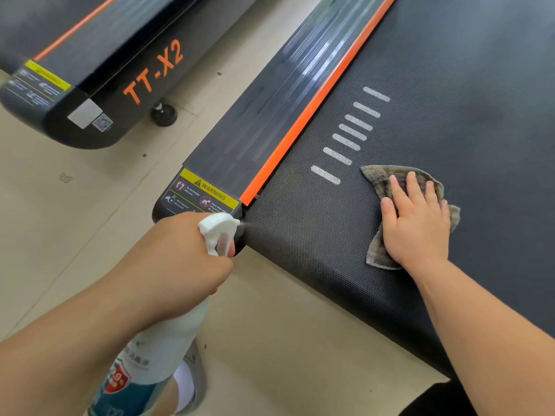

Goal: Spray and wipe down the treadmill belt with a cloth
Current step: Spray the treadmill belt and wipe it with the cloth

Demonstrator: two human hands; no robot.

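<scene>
The black textured treadmill belt (435, 121) fills the right of the head view, with white dashes near its left side. A grey-brown cloth (379, 178) lies flat on the belt near its rear end. My right hand (419, 223) presses flat on the cloth with fingers spread. My left hand (183, 253) grips a white spray bottle (168, 346) by its trigger head, with the nozzle at the belt's rear left corner and pointing toward the belt. A finger rests on the trigger.
An orange strip (312, 115) and a dark side rail (255, 115) with a yellow warning sticker run along the belt's left. A second treadmill (99, 85) marked TT-X2 stands at the upper left. Beige floor tiles (60, 220) lie between them. A shoe (195, 382) shows below.
</scene>
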